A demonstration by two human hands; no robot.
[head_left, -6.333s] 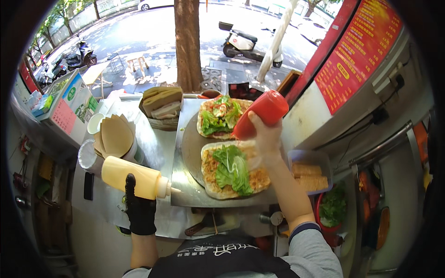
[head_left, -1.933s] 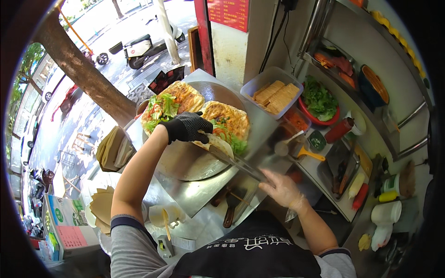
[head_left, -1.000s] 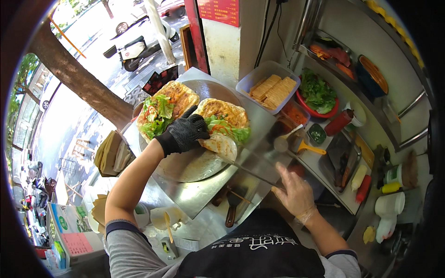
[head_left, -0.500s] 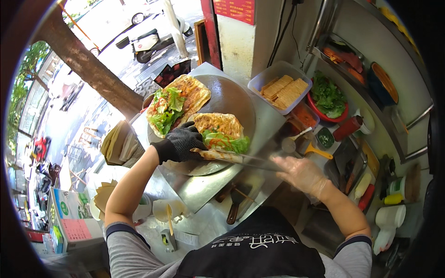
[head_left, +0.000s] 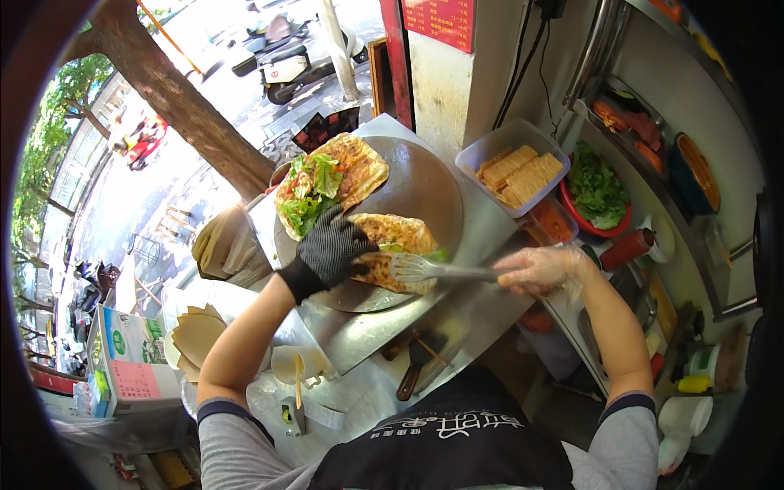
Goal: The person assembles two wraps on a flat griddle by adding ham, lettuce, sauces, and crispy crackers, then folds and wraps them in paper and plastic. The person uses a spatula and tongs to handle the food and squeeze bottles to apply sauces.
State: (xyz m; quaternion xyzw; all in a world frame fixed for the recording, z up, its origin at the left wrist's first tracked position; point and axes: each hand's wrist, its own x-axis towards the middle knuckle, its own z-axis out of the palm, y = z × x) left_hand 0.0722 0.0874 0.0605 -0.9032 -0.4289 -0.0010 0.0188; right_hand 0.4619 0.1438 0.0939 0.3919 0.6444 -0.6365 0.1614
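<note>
My left hand [head_left: 333,251], in a dark dotted glove, rests on the left end of the near filled pancake [head_left: 384,229] with its fingers spread. This pancake is folded over on the round griddle [head_left: 425,167]; a little lettuce shows along the fold. In a clear plastic glove, my right hand [head_left: 539,271] grips the handle of a slotted spatula [head_left: 416,268]. The spatula's blade lies against the folded flap. Beyond my left hand, an unfolded pancake [head_left: 363,163] lies on the griddle, topped with lettuce [head_left: 314,196].
Right of the griddle are a plastic tub of crisp sheets [head_left: 523,175], a red bowl of lettuce [head_left: 598,188] and a red bottle [head_left: 627,249]. A dark-handled scraper [head_left: 414,367] lies in front. Paper bags [head_left: 229,245] stand at left, near a tree trunk [head_left: 180,106].
The near pancake's front flap has been folded over its lettuce. My left hand has shifted from the flap's edge onto its left end. The spatula now lies against the flap, and the view has swung slightly.
</note>
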